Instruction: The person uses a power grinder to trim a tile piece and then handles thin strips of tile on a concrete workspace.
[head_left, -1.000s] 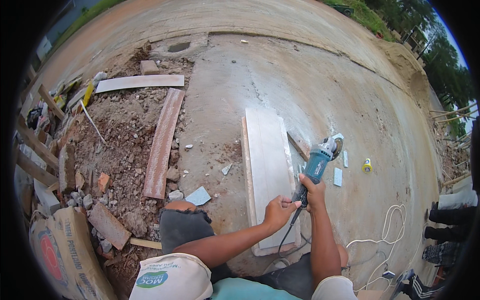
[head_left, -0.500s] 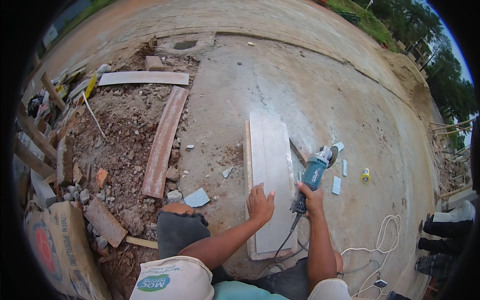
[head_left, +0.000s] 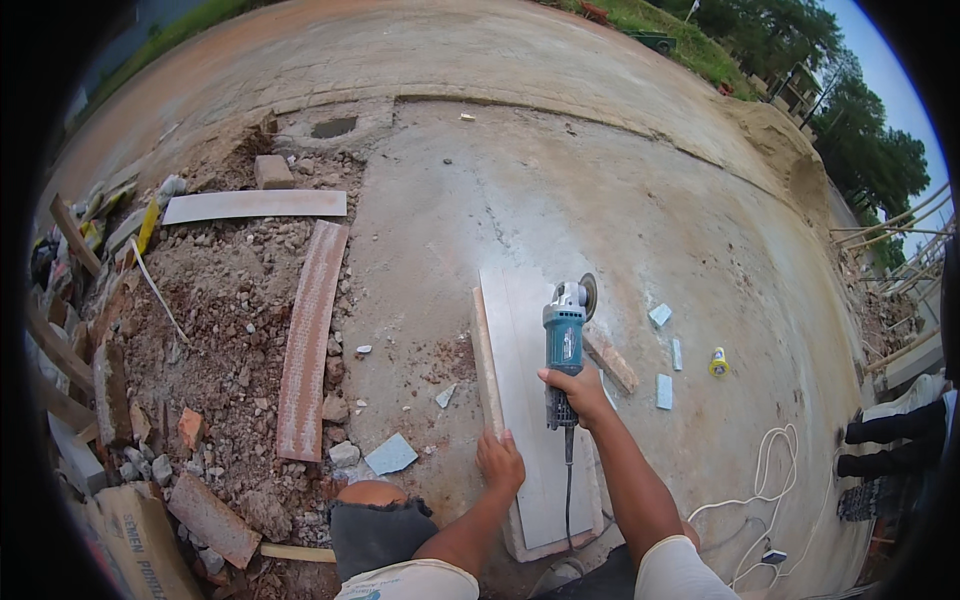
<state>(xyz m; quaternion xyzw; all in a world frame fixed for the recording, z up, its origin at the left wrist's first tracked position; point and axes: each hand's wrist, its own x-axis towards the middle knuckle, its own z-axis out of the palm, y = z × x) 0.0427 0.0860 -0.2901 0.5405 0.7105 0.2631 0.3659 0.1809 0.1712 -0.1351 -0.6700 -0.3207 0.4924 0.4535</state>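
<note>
- Right grip [head_left: 582, 392]: closed round the rear body of the grinder [head_left: 565, 338], thumb across the top – probably for control while the fingers stay well clear of the disc [head_left: 589, 296].
- The grinder is over the tile's right side, its disc end pointing away from the person, which likely suits safety; whether it touches the tile I cannot tell.
- Left grip [head_left: 500, 460]: at the tile's left edge, fingers bent; perhaps it steadies the piece, but I cannot tell whether it clasps or just rests.
- The tile [head_left: 535, 490] lies lengthwise in front of the person, a thin line along it, on a thicker slab [head_left: 486, 362] – seemingly for a raised, flat support.
- The cord [head_left: 569, 485] trails back over the tile toward the person, away from the disc.
- Just right of the tile lies a bar [head_left: 612, 361]; beyond, on the concrete, pale offcuts [head_left: 664, 391] and a yellow roll [head_left: 718, 362].
</note>
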